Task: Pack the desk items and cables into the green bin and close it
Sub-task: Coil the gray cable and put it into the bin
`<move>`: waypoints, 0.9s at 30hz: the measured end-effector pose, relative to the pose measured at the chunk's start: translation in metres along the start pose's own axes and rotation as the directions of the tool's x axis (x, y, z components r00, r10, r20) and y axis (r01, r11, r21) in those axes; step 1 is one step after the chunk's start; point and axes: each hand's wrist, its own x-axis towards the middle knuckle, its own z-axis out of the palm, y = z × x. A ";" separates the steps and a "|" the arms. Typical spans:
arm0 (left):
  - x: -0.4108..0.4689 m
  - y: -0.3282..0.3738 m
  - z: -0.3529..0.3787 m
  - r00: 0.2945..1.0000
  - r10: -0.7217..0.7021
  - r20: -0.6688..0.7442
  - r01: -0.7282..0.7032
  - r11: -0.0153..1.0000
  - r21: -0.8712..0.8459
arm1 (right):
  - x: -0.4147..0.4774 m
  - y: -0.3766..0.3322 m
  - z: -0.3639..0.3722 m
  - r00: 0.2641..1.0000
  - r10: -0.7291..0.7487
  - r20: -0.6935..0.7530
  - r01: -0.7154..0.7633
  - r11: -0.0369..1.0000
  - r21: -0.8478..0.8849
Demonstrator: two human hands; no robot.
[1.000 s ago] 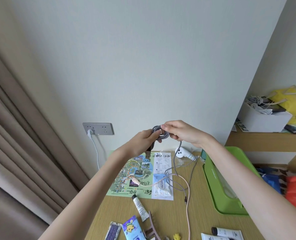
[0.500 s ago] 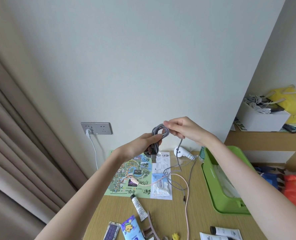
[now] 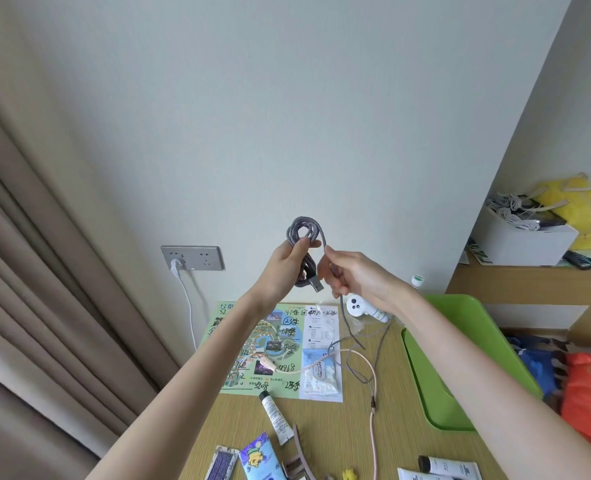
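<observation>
A grey braided cable (image 3: 302, 230) is wound into a small coil held up in front of the wall. My left hand (image 3: 289, 263) grips the coil, with the USB plug (image 3: 316, 284) sticking out below. My right hand (image 3: 354, 275) pinches the loose end of the same cable, whose tail hangs down to the desk. The green bin (image 3: 460, 358) stands on the right of the desk, its inside partly hidden by my right forearm. A pink cable (image 3: 373, 410) trails across the desk below.
On the wooden desk lie a printed map (image 3: 259, 344), a white packet (image 3: 321, 375), a white tube (image 3: 276, 415), a white device (image 3: 360, 306), a cartoon pouch (image 3: 259, 459) and more tubes (image 3: 450, 467). A wall socket (image 3: 192, 258) holds a white plug. A shelf on the right carries a white box (image 3: 522, 240).
My left hand rose with the coil, which now stands taller. My right hand dropped below the coil's top and draws the loose end downward. The view shifted slightly.
</observation>
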 end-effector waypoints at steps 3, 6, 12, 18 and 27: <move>-0.003 0.003 0.003 1.000 0.014 0.021 -0.014 1.000 0.010 | 0.000 0.000 0.002 0.998 0.040 0.041 -0.041 0.999 0.034; -0.004 0.005 0.006 0.999 0.026 0.037 -0.025 1.000 -0.010 | 0.000 0.000 0.002 0.996 0.083 0.037 -0.085 0.995 0.059; -0.004 0.002 0.011 0.998 0.025 0.060 -0.023 0.999 -0.039 | 0.000 0.001 0.002 0.989 0.146 0.031 -0.146 0.989 0.004; -0.004 0.000 0.016 0.998 -0.041 0.056 0.051 0.982 -0.183 | -0.002 -0.004 0.003 0.985 0.165 0.052 -0.167 0.986 0.029; 0.007 0.013 -0.001 0.997 -0.078 0.018 0.072 0.776 -0.627 | -0.002 -0.009 0.004 0.992 0.107 0.073 -0.108 0.994 0.012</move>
